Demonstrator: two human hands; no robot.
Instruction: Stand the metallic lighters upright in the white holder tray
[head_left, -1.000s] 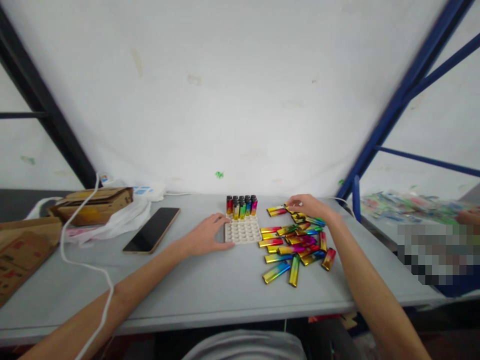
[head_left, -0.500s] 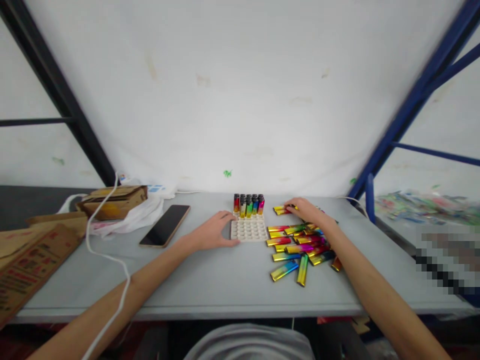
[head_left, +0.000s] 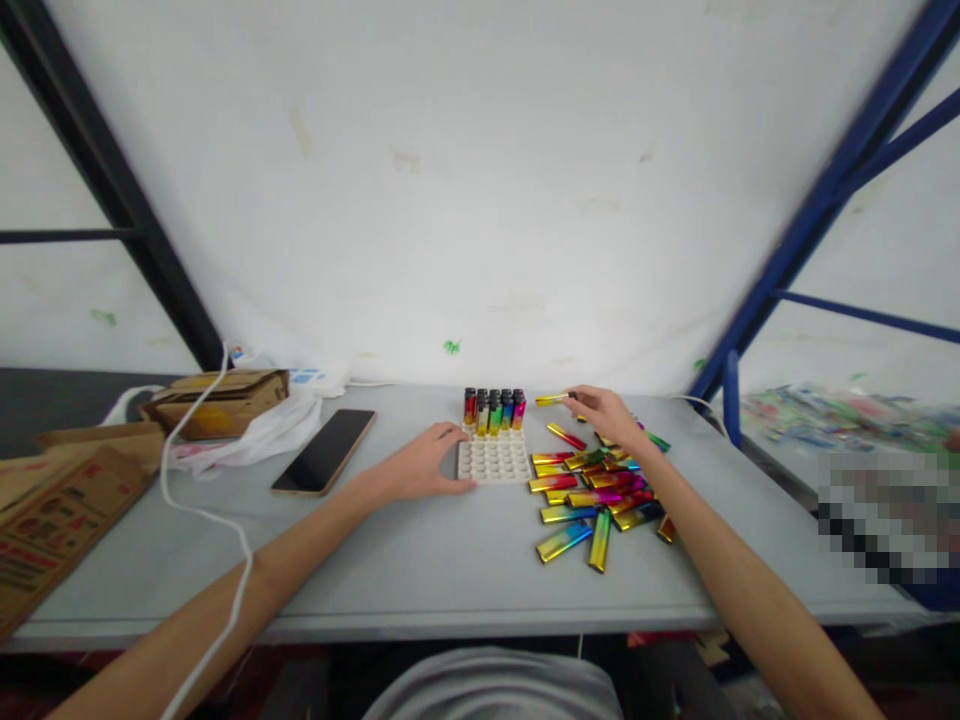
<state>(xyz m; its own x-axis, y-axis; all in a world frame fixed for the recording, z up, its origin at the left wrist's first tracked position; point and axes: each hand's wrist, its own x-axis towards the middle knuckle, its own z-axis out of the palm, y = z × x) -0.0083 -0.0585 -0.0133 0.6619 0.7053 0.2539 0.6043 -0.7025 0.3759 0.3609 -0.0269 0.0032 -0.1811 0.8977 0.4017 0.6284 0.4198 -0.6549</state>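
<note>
A white tray (head_left: 491,472) with rows of small holes lies on the table. Several shiny multicoloured lighters (head_left: 495,412) stand upright in its far rows, black tops up. My left hand (head_left: 427,462) grips the tray at its left side, thumb by the near corner and fingers by the left edge farther back. To the right of the tray, my right hand (head_left: 604,412) pinches a gold lighter (head_left: 551,399) by its dark end, held roughly level above the table. Below that hand, a loose pile of gold, red, blue, green and pink lighters (head_left: 596,498) lies flat.
A dark-screened phone (head_left: 324,452) lies left of my left hand. Farther left are cardboard boxes (head_left: 225,405), a plastic bag (head_left: 262,440) and a white cable (head_left: 238,525) crossing over my left forearm. A white wall (head_left: 480,200) rises behind the grey table (head_left: 420,570).
My right hand has picked up a lighter from the far end of the pile and raised it slightly. A red-and-gold lighter beneath it now shows. My left hand stays at the tray.
</note>
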